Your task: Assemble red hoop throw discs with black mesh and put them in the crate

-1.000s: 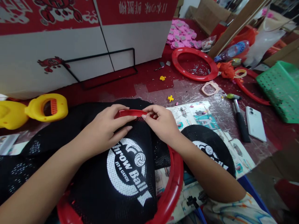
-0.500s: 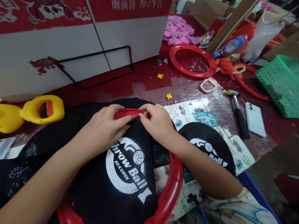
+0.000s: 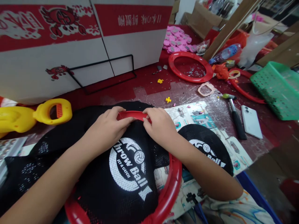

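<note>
A red plastic ring (image 3: 171, 183) lies in front of me with black mesh cloth (image 3: 130, 168) printed "Throw Ball" stretched over it. My left hand (image 3: 108, 129) and my right hand (image 3: 158, 126) both pinch the mesh against the ring's far rim (image 3: 133, 115), fingers curled and closed on it. More black mesh (image 3: 46, 146) is heaped under and to the left of the ring. A second printed mesh piece (image 3: 207, 146) lies just right of my right forearm.
Another red ring (image 3: 190, 77) lies at the back with pink parts (image 3: 178, 40) behind it. A hammer (image 3: 234, 116), a white phone (image 3: 251, 121) and a green basket (image 3: 277, 88) are at the right. Yellow plastic toys (image 3: 52, 112) sit at the left, before a red-and-white box (image 3: 77, 46).
Both hands have stayed on the ring's far rim, their fingers shifting slightly along it and pressing the mesh down. The view has shifted a little.
</note>
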